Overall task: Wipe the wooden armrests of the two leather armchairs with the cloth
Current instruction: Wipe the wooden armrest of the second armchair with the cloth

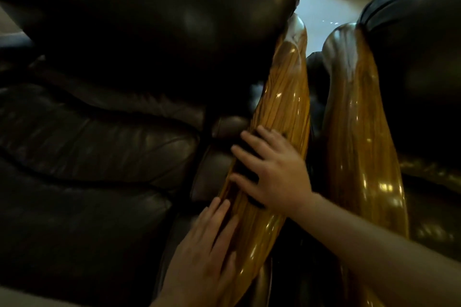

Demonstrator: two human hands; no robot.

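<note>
Two dark leather armchairs stand side by side, the left armchair (99, 144) and the right armchair (419, 70). Each has a glossy golden wooden armrest facing the gap between them. My right hand (277, 169) lies spread on the left chair's armrest (282, 102) and presses a dark cloth (245, 167) against the wood. Only patches of the cloth show between and under the fingers. My left hand (204, 252) rests flat on the lower part of the same armrest, holding nothing. The right chair's armrest (359, 157) is untouched.
A narrow dark gap separates the two armrests. Pale floor (324, 7) shows beyond the chairs at the top. The left chair's seat cushion fills the left half of the view.
</note>
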